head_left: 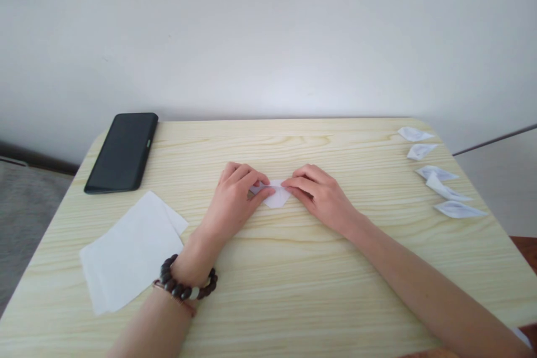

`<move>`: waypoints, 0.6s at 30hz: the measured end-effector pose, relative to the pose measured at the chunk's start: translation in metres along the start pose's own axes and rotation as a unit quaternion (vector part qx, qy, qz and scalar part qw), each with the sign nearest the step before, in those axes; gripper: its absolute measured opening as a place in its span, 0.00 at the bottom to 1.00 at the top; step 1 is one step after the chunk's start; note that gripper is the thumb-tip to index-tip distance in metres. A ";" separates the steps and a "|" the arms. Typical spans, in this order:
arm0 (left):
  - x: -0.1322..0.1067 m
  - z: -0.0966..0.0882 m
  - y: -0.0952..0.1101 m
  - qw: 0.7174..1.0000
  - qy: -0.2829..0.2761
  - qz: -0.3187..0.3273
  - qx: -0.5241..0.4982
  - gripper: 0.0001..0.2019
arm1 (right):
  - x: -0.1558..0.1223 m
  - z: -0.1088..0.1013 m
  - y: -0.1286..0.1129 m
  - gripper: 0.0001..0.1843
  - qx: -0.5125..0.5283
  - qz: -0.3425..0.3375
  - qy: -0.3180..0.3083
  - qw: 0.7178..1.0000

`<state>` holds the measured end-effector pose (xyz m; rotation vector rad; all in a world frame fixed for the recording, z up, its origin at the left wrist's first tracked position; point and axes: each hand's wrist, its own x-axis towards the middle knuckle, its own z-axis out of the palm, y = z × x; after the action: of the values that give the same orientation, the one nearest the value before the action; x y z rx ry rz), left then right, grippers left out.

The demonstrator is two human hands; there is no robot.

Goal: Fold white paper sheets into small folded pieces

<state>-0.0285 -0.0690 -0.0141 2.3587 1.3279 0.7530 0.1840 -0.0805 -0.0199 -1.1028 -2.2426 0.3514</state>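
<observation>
A small piece of folded white paper (277, 197) lies at the middle of the table, between both hands. My left hand (237, 193) pinches its left end with thumb and fingers, covering part of that side. At the paper's right end, my right hand (316, 193) is closed on the edge with its fingertips. A crease runs across the paper near its upper part. Dark beads (180, 291) circle my left wrist.
White paper sheets (134, 251) lie overlapped at the left. Behind them rests a black tablet-like device (121, 151). Several folded white paper pieces (459, 210) line the right edge of the wooden table (293, 302). A white wall (268, 39) stands behind.
</observation>
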 end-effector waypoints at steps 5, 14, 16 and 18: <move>-0.002 -0.004 -0.007 0.998 -0.002 0.060 0.007 0.05 | -0.003 0.002 0.000 0.11 -0.073 -0.036 0.003 0.997; -0.019 -0.006 0.007 0.970 0.053 0.146 0.186 0.09 | -0.005 0.000 -0.006 0.13 -0.159 -0.070 0.012 0.985; -0.022 -0.009 0.010 0.958 0.055 0.177 0.221 0.10 | -0.006 -0.001 -0.007 0.13 -0.176 -0.082 0.010 0.981; -0.023 -0.011 0.013 0.947 0.057 0.199 0.244 0.10 | -0.007 -0.003 -0.007 0.13 -0.188 -0.092 0.005 0.978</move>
<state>-0.0361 -0.0955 -0.0052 3.0857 1.1976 0.7398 0.1844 -0.0906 -0.0169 -1.0610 -2.4409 -0.1618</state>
